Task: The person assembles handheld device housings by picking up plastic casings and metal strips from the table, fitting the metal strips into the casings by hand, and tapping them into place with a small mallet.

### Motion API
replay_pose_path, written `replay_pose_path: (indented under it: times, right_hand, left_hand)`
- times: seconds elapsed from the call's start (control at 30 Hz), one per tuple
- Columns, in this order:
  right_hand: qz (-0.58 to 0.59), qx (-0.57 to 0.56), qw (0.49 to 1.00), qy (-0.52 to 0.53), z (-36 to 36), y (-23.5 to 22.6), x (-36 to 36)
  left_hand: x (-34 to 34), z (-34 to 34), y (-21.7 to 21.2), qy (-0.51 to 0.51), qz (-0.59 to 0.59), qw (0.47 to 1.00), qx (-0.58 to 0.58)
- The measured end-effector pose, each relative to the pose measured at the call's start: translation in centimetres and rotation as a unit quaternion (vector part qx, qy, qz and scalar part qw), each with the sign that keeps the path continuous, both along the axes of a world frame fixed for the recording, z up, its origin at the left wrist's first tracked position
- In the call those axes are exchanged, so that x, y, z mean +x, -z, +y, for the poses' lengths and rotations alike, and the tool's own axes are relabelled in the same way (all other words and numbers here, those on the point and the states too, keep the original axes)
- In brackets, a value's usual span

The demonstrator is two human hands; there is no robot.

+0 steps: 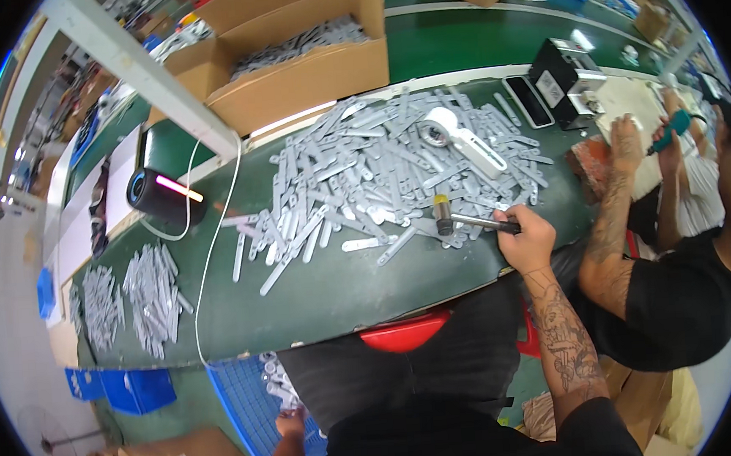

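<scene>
My right hand [527, 238] is closed around the dark handle of a small mallet [444, 216], whose head has a yellow face and hovers by the near edge of a heap of flat grey-white strips [370, 172]. Down at the lower left, my left hand [291, 421] reaches into a blue basket [234, 402] beside my lap. Its fingers look curled against white plastic parts [279, 382] there; what they grip is too small to make out. On the heap lies a white part with a round ring head and a broad handle [479, 152].
Two smaller strip piles [154, 298] lie left on the green bench [345, 301], near a dark cylindrical speaker [160, 198] and a white cable. Behind stands a cardboard box [304, 80] of strips. A phone [529, 102], a black device [567, 82] and a co-worker's arm [610, 211] are right.
</scene>
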State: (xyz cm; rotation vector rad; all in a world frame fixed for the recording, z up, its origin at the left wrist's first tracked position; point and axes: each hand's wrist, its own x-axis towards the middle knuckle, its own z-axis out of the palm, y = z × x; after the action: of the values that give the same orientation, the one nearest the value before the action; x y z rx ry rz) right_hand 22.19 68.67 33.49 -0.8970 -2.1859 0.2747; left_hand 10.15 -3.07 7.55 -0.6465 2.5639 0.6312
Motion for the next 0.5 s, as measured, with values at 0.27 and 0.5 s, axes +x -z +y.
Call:
replay_pose_path:
  times: [0.27, 0.5]
  right_hand:
    - [0.003, 0.014, 1.0, -0.002, 3.3, -2.4, -4.0]
    - [-0.215, -0.167, 0.962, 0.011, 6.9, -7.1, -8.1]
  left_hand:
    - [-5.2, 3.2, 6.7, 0.3, -0.135, 0.939, 0.097]
    - [-9.3, 9.2, -4.8, 0.152, -0.108, 0.932, 0.312]
